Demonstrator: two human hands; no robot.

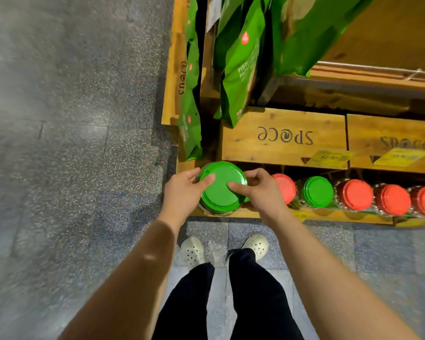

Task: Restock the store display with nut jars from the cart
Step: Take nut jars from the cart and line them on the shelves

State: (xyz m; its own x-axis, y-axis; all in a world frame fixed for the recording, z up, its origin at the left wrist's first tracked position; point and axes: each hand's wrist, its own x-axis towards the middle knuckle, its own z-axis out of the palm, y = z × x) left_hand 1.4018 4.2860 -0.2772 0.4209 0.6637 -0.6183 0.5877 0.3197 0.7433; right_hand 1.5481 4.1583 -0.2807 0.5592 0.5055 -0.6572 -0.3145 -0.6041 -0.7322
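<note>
- Speckled grey store floor (pixel 71 143), with a wooden display (pixel 284 141) of crates and hanging green snack bags (pixel 241 69) right in front of the person.
- Big green-lidded jar (pixel 220 188) sits at the far left end of the bottom shelf (pixel 341 218), next to a row of red-lidded jars (pixel 356 195) and one smaller green-lidded one (pixel 318 191).
- Left hand (pixel 182 192) wraps the jar's left side, thumb on the lid. Right hand (pixel 258 190) grips the right side, thumb on the lid, fingers curled at the rim.
- Looks like the setting-down step, so I'd keep both hands low on the sides, not the lid.
- Nudge it back so it doesn't overhang the shelf's front lip, and line it up with the row.
- Don't knock the red jar just beside the right hand.
- No cart in view.
</note>
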